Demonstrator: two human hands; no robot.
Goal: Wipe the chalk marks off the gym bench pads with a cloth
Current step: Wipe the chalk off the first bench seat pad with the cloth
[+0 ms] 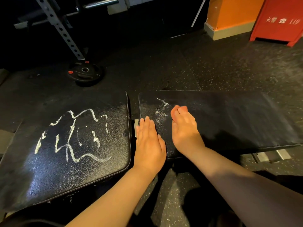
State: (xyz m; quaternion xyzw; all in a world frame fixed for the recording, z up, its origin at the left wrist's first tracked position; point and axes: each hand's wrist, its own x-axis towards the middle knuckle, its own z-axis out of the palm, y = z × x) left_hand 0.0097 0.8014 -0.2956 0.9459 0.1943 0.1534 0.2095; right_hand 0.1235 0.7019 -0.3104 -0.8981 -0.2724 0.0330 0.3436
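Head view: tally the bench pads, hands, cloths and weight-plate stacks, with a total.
Bench pads: 2
Hands: 2 (left hand, right hand)
Weight-plate stack: 1
Cloths: 0 in view
Total: 5

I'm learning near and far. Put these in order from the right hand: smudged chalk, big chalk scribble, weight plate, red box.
1. Smudged chalk, just left of the right hand, on the right pad.
2. Big chalk scribble, on the left pad.
3. Weight plate, on the floor beyond that pad.
4. Red box, far back right.
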